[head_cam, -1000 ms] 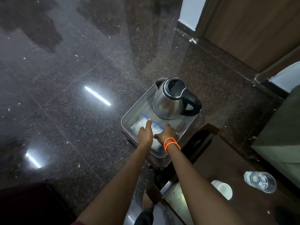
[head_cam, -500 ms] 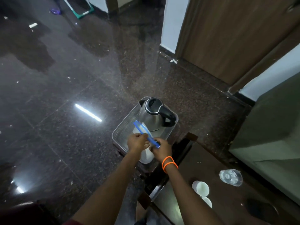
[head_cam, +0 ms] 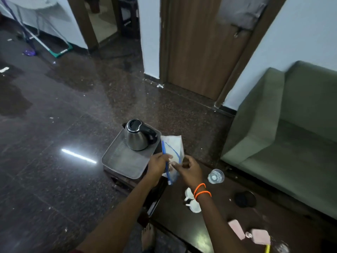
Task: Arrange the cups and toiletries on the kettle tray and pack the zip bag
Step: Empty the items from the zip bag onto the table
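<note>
A clear zip bag with a blue zip strip hangs in the air just right of the tray. My left hand pinches its blue edge. My right hand, with orange bands at the wrist, holds the bag's other side. The grey kettle tray rests on a low stand, with a steel kettle at its far end. On the dark table lie two white cups, partly behind my right wrist, a clear glass, a black round lid and pink toiletry packets.
A green sofa runs along the right behind the table. A wooden door and white wall stand beyond the tray. Dark polished floor stretches to the left. My bare foot is beside the table's near corner.
Both hands lifted the zip bag off the tray and carried it right, above the table's edge. The view tilted up, bringing the sofa, door and more of the table into sight.
</note>
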